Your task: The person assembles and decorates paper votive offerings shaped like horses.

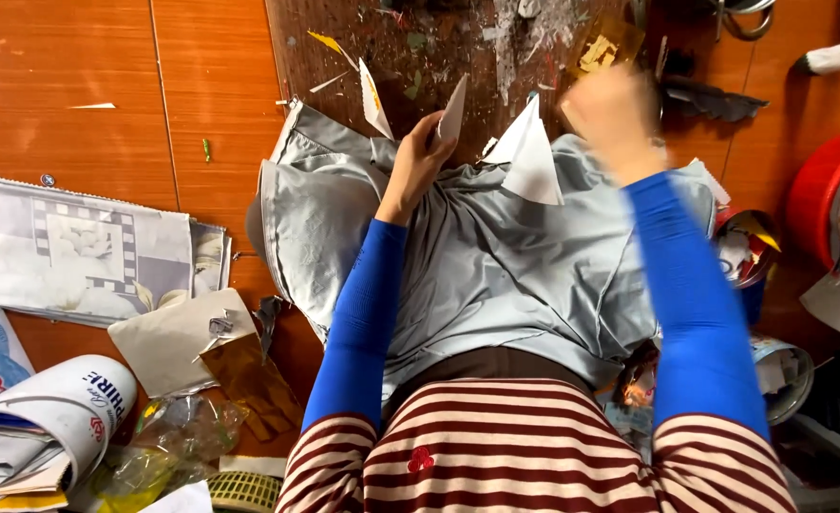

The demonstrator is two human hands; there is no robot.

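Pinching white card piece point(454, 110) in left hand point(418, 157) fingertips | right hand point(613, 116) blurred, grip unclear

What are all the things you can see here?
White card piece: one, pinched in the left hand.
White triangle scrap: one, on the grey cloth.
Grey cloth: one, spread over the lap.
Scraps: many, mixed colours, on the dark board.
Patterned paper: one, grey, left on the floor.
Red tub: one, right edge.
Left hand: raised, gripping.
Right hand: blurred, over the board.
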